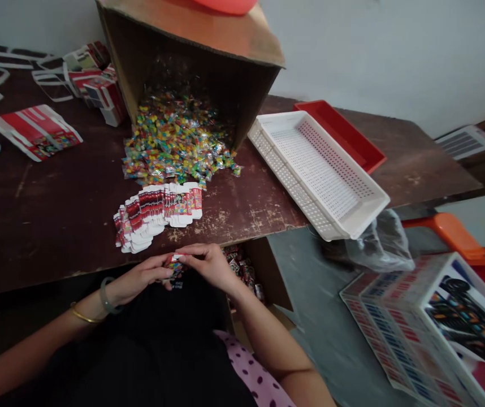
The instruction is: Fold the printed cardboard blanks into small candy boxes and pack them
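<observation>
Box (pixel 174 268) just off table (pixel 246 206) edge, 5 o'clock from cartons (pixel 151 212). Left hand (pixel 151 273) and right hand (pixel 209 263) both pinch it. Likely light, thin card, creases easily, little slip; best held by side edges. White flap (pixel 177 258) points roughly 12; long axis unclear, fingers cover.

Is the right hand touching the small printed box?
Touching: the head view shows the right hand with fingers at the small printed box's white edge.
</observation>
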Demonstrator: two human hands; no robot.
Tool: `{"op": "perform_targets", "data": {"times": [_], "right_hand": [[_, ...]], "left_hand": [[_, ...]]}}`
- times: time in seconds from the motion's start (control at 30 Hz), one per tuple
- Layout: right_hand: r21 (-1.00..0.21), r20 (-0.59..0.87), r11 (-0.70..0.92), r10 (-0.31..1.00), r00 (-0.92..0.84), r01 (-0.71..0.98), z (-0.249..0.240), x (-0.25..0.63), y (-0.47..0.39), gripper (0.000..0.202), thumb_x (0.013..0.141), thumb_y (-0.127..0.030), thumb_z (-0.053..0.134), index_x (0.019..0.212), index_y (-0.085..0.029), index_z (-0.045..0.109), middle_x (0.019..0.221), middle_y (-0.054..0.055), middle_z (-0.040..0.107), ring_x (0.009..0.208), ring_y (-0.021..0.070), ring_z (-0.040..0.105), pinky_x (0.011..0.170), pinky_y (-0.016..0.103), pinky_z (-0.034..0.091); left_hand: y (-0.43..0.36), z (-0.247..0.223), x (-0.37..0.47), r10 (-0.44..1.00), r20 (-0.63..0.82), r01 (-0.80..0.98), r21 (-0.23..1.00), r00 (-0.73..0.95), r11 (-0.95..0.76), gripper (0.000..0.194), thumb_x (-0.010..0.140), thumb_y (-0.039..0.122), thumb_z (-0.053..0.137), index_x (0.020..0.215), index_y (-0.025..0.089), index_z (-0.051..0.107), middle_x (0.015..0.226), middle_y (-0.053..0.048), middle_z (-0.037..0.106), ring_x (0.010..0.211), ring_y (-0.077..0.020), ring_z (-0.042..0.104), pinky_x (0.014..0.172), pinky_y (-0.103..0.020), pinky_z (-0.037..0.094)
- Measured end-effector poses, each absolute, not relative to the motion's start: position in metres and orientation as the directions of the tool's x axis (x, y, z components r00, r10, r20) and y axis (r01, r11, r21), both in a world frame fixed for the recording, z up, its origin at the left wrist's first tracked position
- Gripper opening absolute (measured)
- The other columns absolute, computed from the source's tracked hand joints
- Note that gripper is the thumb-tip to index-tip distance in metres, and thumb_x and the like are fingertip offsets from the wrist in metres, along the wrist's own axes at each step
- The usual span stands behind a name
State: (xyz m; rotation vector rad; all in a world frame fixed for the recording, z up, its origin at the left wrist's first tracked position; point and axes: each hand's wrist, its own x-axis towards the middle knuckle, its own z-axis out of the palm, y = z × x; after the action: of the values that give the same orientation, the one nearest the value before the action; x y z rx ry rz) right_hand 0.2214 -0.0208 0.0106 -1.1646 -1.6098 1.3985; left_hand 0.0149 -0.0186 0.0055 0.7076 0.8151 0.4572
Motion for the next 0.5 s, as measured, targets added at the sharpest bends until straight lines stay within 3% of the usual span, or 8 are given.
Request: {"op": "perform_targets", "data": {"times": [0.1, 0.17, 0.23, 0.33, 0.43, 0.5], "right_hand": [[-0.946, 0.124, 0.230, 0.907, -0.403, 0.227, 0.009, 0.216, -0.031, 0.032, 0.091, -0.029, 0.062, 0.123, -0.027, 0.066, 0.117, 0.005, 0.071, 0.106, 0.0188, 0.064, 0.097, 0.037, 0.046], [-0.933, 0.167, 0.267, 0.915, -0.367, 0.241, 0.012, 0.220, -0.039, 0.036, 0.092, -0.026, 0.061, 0.127, -0.027, 0.063, 0.121, 0.005, 0.069, 0.105, 0.0180, 0.062, 0.097, 0.037, 0.046], [-0.942, 0.114, 0.207, 0.937, -0.329, 0.263, 0.021, 0.238, -0.045, 0.030, 0.093, -0.027, 0.059, 0.122, -0.028, 0.066, 0.114, 0.004, 0.072, 0.099, 0.0174, 0.063, 0.092, 0.035, 0.048], [-0.908, -0.066, 0.129, 0.896, -0.439, 0.399, 0.039, 0.282, -0.040, 0.023, 0.094, -0.032, 0.058, 0.110, -0.027, 0.073, 0.107, 0.005, 0.073, 0.099, 0.0187, 0.064, 0.090, 0.034, 0.049], [-0.767, -0.160, 0.193, 0.866, -0.474, 0.612, 0.042, 0.312, -0.010, 0.023, 0.090, -0.035, 0.063, 0.108, -0.024, 0.074, 0.117, 0.009, 0.069, 0.111, 0.0231, 0.061, 0.098, 0.039, 0.045], [-0.674, -0.098, 0.264, 0.894, -0.438, 0.690, 0.031, 0.307, 0.023, 0.030, 0.090, -0.032, 0.063, 0.118, -0.021, 0.069, 0.126, 0.012, 0.064, 0.119, 0.0241, 0.057, 0.104, 0.041, 0.042]], "left_hand": [[-0.020, 0.005, 0.014, 0.570, -0.514, -0.148, 0.646, 0.641, 0.749, 0.030, 0.086, 0.025, 0.064, 0.116, 0.022, 0.069, 0.109, -0.009, 0.068, 0.090, -0.0227, 0.060, 0.068, -0.034, 0.054], [-0.021, 0.005, 0.017, 0.534, -0.500, -0.167, 0.604, 0.681, 0.779, 0.033, 0.088, 0.026, 0.062, 0.121, 0.022, 0.067, 0.117, -0.011, 0.066, 0.093, -0.0238, 0.061, 0.069, -0.035, 0.055], [-0.021, 0.004, 0.021, 0.488, -0.472, -0.163, 0.574, 0.734, 0.802, 0.039, 0.090, 0.028, 0.059, 0.129, 0.026, 0.060, 0.130, -0.011, 0.060, 0.106, -0.0269, 0.059, 0.078, -0.040, 0.054], [-0.019, 0.003, 0.020, 0.438, -0.464, -0.080, 0.610, 0.770, 0.788, 0.046, 0.093, 0.030, 0.056, 0.139, 0.034, 0.050, 0.149, -0.007, 0.046, 0.134, -0.0289, 0.042, 0.101, -0.048, 0.043], [-0.013, 0.003, 0.014, 0.481, -0.470, -0.027, 0.694, 0.740, 0.720, 0.046, 0.094, 0.035, 0.055, 0.139, 0.031, 0.050, 0.149, -0.009, 0.046, 0.136, -0.0296, 0.040, 0.108, -0.048, 0.035], [-0.008, 0.005, 0.012, 0.515, -0.463, -0.029, 0.723, 0.721, 0.690, 0.045, 0.094, 0.037, 0.055, 0.137, 0.027, 0.054, 0.144, -0.012, 0.053, 0.129, -0.0314, 0.048, 0.106, -0.049, 0.036]]}}
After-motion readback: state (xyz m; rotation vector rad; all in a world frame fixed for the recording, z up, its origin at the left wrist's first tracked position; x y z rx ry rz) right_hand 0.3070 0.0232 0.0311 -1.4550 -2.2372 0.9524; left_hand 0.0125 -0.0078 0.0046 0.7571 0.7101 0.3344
